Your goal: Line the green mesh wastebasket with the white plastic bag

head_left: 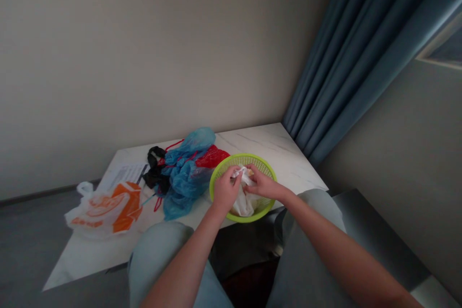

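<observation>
A whitish plastic bag point(244, 203) hangs down inside a lime-green basket point(269, 208) with a perforated wall. My left hand point(227, 187) pinches the gathered top of the bag from the left. From the right, my right hand point(263, 184) holds the same top, thumb and fingers closed on it. Both hands are over the basket, close together. What the bag contains, if anything, I cannot make out. Just left of the basket lie crumpled blue plastic bags point(186, 180) and a red bag point(212, 156).
A white bag with orange print point(108, 208) lies at the left of the marbled white table point(267, 139). Black crumpled bags point(157, 173) and a printed sheet point(124, 175) are beside it. A blue curtain point(335, 57) hangs at the right; my knees are against the table's near edge.
</observation>
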`<move>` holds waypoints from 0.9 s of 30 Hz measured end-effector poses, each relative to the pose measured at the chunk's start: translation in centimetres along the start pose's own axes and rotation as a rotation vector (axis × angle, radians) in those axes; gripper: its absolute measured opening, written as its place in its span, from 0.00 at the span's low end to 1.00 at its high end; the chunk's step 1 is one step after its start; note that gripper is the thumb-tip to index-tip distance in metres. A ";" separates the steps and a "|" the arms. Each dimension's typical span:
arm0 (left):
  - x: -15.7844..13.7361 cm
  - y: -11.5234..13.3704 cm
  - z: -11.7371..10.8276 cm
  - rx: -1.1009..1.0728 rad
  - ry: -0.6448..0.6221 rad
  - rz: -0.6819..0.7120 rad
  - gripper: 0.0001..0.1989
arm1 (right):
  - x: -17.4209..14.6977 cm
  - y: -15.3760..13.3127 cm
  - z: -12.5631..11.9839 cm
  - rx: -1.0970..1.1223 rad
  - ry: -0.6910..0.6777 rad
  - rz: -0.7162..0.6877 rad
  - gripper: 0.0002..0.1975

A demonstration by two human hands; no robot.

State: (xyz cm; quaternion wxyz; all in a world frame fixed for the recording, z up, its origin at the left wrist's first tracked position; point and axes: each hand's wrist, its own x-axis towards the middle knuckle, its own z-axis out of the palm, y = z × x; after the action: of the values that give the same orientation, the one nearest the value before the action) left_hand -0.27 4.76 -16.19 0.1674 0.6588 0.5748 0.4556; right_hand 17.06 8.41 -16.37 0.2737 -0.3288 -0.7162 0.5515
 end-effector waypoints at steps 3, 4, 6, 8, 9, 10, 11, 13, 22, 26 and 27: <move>0.0 0.0 0.0 0.014 0.000 -0.017 0.09 | -0.1 0.0 -0.1 -0.221 0.041 -0.042 0.30; 0.1 0.0 0.0 0.019 -0.014 -0.021 0.09 | -0.1 -0.1 -0.2 -0.278 0.061 -0.050 0.30; 0.3 -0.3 -0.1 0.032 -0.031 -0.033 0.08 | -0.1 -0.1 -0.3 -0.346 0.103 -0.053 0.29; 0.6 -0.6 -0.1 0.055 -0.036 -0.047 0.09 | 0.0 -0.1 -0.4 -0.381 0.158 -0.072 0.28; 0.7 -0.8 -0.1 0.068 -0.046 -0.051 0.09 | 0.0 -0.1 -0.5 -0.402 0.184 -0.094 0.27; 0.8 -1.0 -0.1 0.083 -0.065 -0.053 0.09 | 0.1 0.0 -0.6 -0.429 0.207 -0.124 0.25; 0.9 -1.2 -0.1 0.097 -0.091 -0.053 0.09 | 0.1 0.0 -0.6 -0.460 0.227 -0.158 0.23; 1.0 -1.6 -0.1 0.109 -0.161 -0.051 0.09 | 0.1 -0.1 -0.8 -0.514 0.259 -0.222 0.18; 1.6 -2.2 -0.1 -0.159 -0.363 -0.164 0.18 | 0.3 -0.8 -1.2 -0.483 0.396 -0.361 0.09; 1.6 -2.2 0.2 -0.366 -0.452 -0.250 0.20 | 0.3 -0.8 -1.3 -0.486 0.421 -0.344 0.08; 1.5 -2.1 0.3 -0.439 -0.460 -0.298 0.20 | 0.4 -0.7 -1.3 -0.488 0.420 -0.330 0.08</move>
State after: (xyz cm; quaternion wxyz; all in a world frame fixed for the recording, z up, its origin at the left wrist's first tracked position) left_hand -1.40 6.83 -17.24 0.4950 0.6014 0.5002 0.3783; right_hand 17.72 9.40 -15.36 0.4136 -0.3705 -0.7983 0.2331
